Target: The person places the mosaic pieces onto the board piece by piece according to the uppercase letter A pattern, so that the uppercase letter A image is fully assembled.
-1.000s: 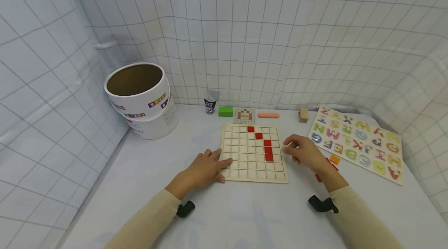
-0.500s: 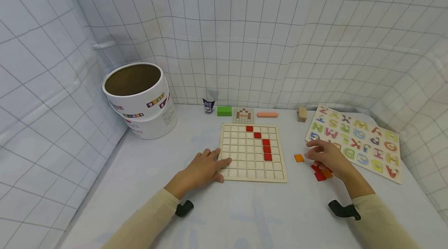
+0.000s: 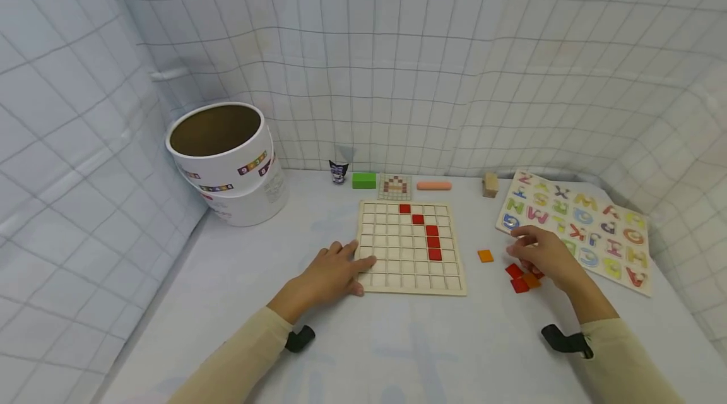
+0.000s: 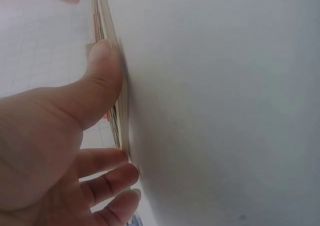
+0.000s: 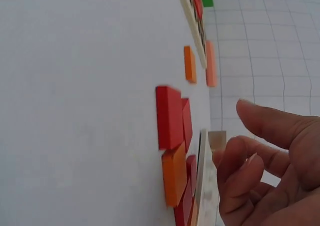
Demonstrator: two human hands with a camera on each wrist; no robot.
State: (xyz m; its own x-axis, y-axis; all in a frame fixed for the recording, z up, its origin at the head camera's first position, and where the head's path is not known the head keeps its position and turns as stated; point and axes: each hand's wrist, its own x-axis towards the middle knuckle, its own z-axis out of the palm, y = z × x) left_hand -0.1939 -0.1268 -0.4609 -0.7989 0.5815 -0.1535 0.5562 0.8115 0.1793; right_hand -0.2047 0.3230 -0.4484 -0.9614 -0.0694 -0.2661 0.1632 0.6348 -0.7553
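Note:
My left hand (image 3: pixel 329 276) rests on the left edge of a wooden grid board (image 3: pixel 394 287). Its fingers lie over the squares; in the left wrist view the thumb (image 4: pixel 105 65) touches the board's side. Red square tiles (image 3: pixel 433 242) form a bent line in the grid. Over a small pile to the right hovers my right hand (image 3: pixel 545 255), fingers loosely bent. Red tiles (image 5: pixel 170 117) and an orange tile (image 5: pixel 174 175) are in that pile, partly hidden by the hand in the head view. Thumb and fingertips are apart, with nothing visible between them. A single orange tile (image 3: pixel 485 255) lies between board and pile.
An alphabet puzzle board (image 3: pixel 593 233) lies at the right. Behind the grid stand a small figurine (image 3: pixel 338 172), a green block (image 3: pixel 364 180), a pattern card (image 3: pixel 394 187), a salmon-coloured stick (image 3: pixel 434 185) and a wooden block (image 3: pixel 490 185). A white bucket (image 3: pixel 250 192) occupies the left back.
My right hand has moved right, from beside the grid board to above the tile pile. The lone orange tile has come into view. My left hand stays on the board.

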